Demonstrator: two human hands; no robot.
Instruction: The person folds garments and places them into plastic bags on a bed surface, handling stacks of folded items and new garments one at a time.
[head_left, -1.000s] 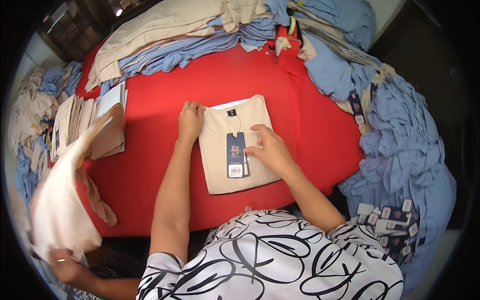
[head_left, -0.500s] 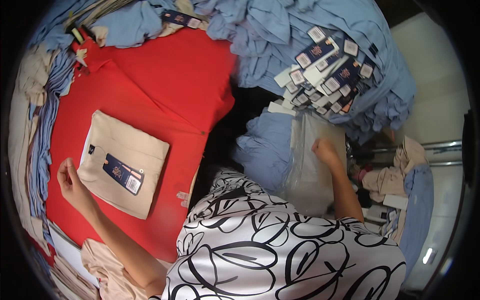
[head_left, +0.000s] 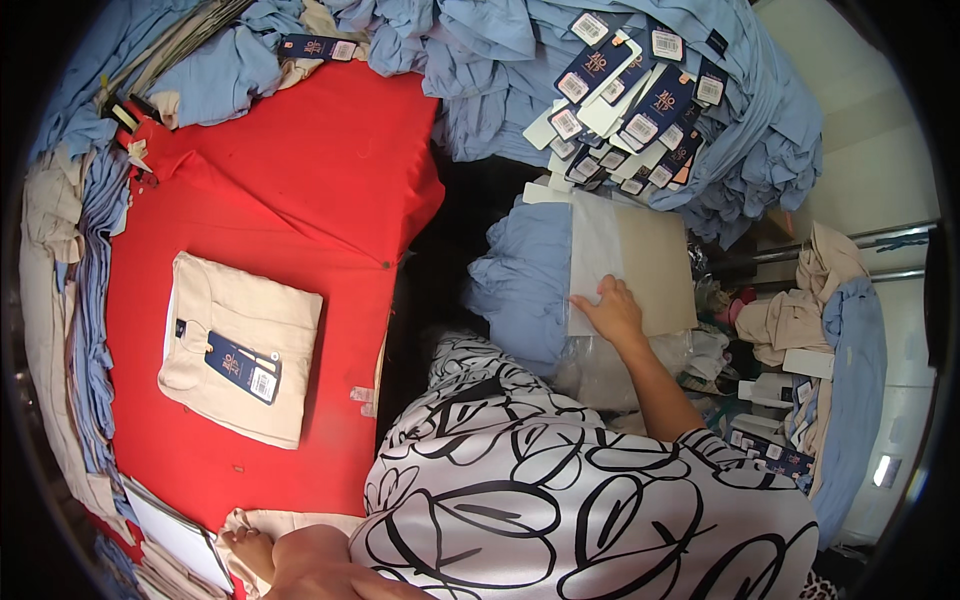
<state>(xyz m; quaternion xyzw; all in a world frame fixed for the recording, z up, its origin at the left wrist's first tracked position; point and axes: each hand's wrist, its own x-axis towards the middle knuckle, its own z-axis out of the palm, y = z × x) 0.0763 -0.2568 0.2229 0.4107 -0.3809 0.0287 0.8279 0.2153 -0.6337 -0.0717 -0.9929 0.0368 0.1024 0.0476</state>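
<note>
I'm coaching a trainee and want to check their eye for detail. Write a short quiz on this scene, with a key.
1. What colour is the rectangular paper tag lying on the neatly folded beige fabric garment?

2. True or false: the garment hangs over the edge of the red cloth-covered table.

3. What lies directly to the left of the flat white-and-beige rectangular pack under the right hand?
A) a striped red shirt
B) crumpled light-blue fabric
C) a yellow metal bowl

Key:
1. Dark blue.
2. False; it lies flat on top, inside the edge.
3. B.
</note>
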